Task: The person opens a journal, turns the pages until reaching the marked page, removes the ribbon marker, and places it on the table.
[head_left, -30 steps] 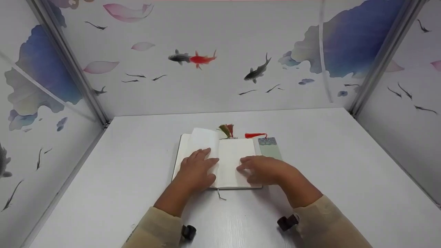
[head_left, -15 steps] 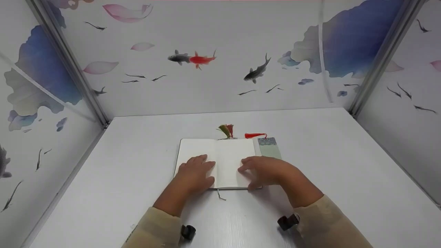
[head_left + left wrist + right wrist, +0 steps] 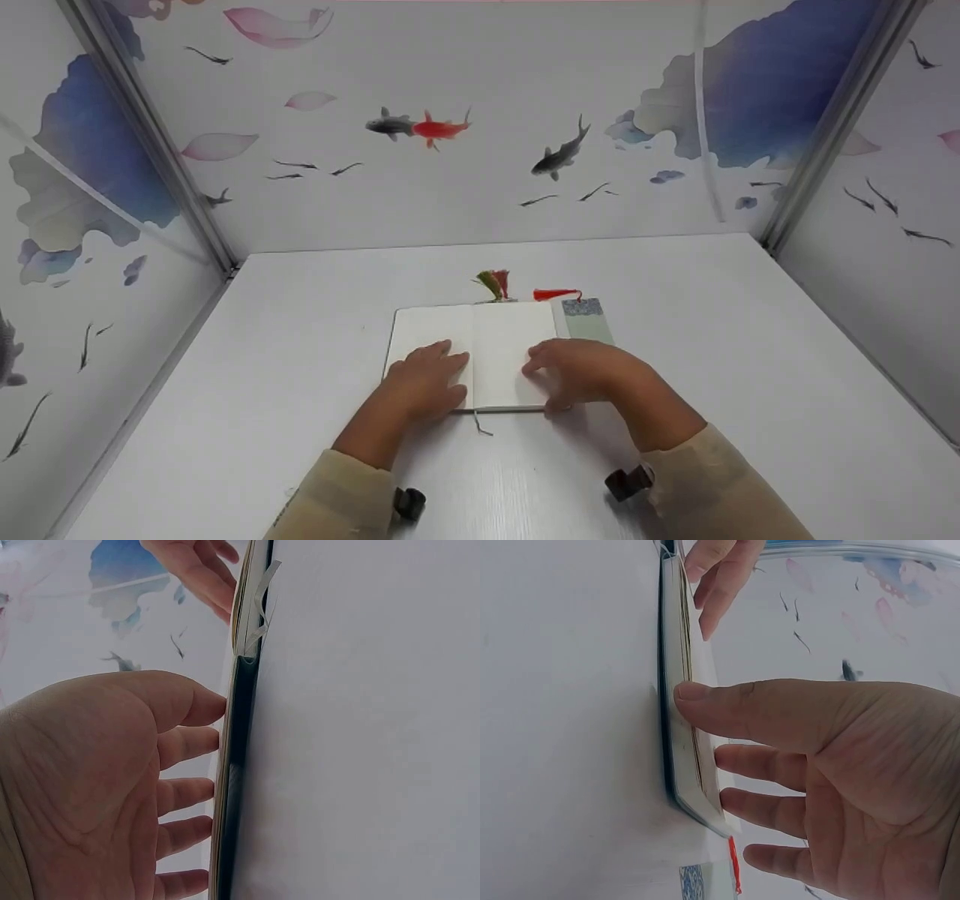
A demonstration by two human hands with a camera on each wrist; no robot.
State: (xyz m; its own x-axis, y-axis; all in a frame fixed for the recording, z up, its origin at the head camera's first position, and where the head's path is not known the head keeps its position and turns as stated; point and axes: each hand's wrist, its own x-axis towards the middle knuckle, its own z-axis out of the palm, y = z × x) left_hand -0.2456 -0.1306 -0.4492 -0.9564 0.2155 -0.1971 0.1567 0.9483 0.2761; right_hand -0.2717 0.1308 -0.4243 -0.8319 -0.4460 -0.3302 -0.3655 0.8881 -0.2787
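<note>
On a white table [image 3: 262,360], left hand [image 3: 426,381] and right hand [image 3: 583,370] touch an open notebook [image 3: 499,349], fingers apparently straight.

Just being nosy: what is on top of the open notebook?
The left hand rests on the left page; the right hand touches the right page. Both pages look blank where visible; whatever the hands cover is hidden.

The notebook [image 3: 514,330] has smooth, matt paper pages [image 3: 431,322]; its ribbon [image 3: 261,598] looks like cloth, the table [image 3: 262,352] smooth and slightly glossy, the post [image 3: 844,127] like metal
</note>
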